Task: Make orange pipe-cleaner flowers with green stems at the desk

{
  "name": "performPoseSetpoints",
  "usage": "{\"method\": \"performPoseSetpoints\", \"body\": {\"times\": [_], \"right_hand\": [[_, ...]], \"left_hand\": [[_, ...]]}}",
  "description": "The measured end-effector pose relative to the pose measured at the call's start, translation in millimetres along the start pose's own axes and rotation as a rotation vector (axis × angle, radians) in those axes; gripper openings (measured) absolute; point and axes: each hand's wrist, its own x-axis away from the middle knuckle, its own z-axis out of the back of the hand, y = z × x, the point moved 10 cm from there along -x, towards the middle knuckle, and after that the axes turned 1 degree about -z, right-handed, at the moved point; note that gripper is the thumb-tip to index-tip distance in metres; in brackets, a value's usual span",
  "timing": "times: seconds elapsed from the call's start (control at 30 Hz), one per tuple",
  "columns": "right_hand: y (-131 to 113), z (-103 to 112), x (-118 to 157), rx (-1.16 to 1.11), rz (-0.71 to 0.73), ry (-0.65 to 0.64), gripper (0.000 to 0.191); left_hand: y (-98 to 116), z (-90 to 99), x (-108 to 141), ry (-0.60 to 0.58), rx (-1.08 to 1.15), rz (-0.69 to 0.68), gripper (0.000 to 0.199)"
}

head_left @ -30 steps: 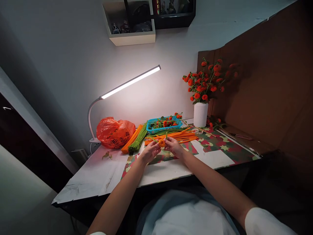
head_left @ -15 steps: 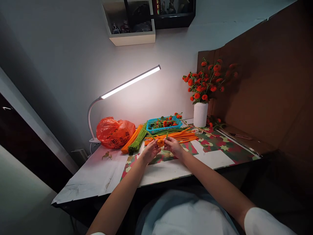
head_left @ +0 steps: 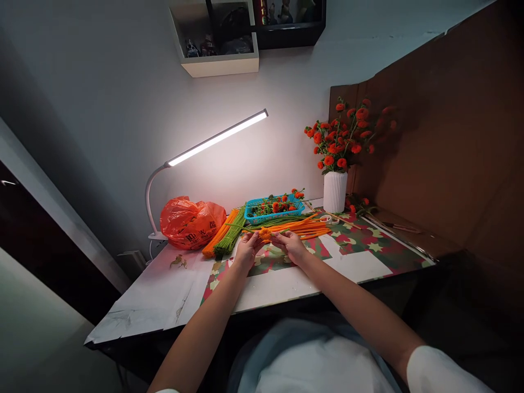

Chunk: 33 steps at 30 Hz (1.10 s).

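Between my two hands is a small orange flower (head_left: 265, 233) with green stem pieces sticking out at its sides. My left hand (head_left: 249, 249) pinches it from the left, and my right hand (head_left: 290, 245) has its fingers closed on the right side. Both hands are just above the near part of the patterned mat. Behind them lie loose orange fuzzy stems (head_left: 315, 228), partly hidden by the fingers. A bundle of green stems (head_left: 230, 236) lies to the left, beside a bundle of orange stems (head_left: 216, 240).
A blue basket (head_left: 256, 219) holds small orange flowers. An orange plastic bag (head_left: 190, 221) sits left under a lit lamp (head_left: 219, 137). A white vase (head_left: 334, 192) with red-orange flowers stands at the back right, near a tape roll (head_left: 326, 218). Cardboard walls the right side.
The flower has been tilted and lowered slightly between my fingers. The green pieces, raised before, now point more sideways. Both hands have shifted a little.
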Motion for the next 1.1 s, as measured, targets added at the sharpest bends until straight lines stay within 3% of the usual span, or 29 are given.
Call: {"method": "performPoseSetpoints", "body": {"times": [0.23,0.57,0.7,0.93,1.1], "right_hand": [[1,-9,1,-0.031,-0.006,-0.073,0.031],[-4,-3,2,0.036,0.066,-0.003,0.04],[-5,0,3,0.028,0.07,0.036,0.041],[-3,-6,8,0.05,0.023,-0.013,0.041],[-6,2,5,0.014,0.033,0.055,0.041]], "left_hand": [[11,0.9,0,0.048,0.012,-0.072,0.023],[6,-12.9,9,-0.15,-0.131,-0.054,0.043],[0,-12.1,6,-0.165,-0.156,-0.051,0.044],[-9,-14.1,8,-0.196,-0.21,-0.015,0.042],[-6,-13.3,6,-0.165,-0.191,-0.034,0.049]]}}
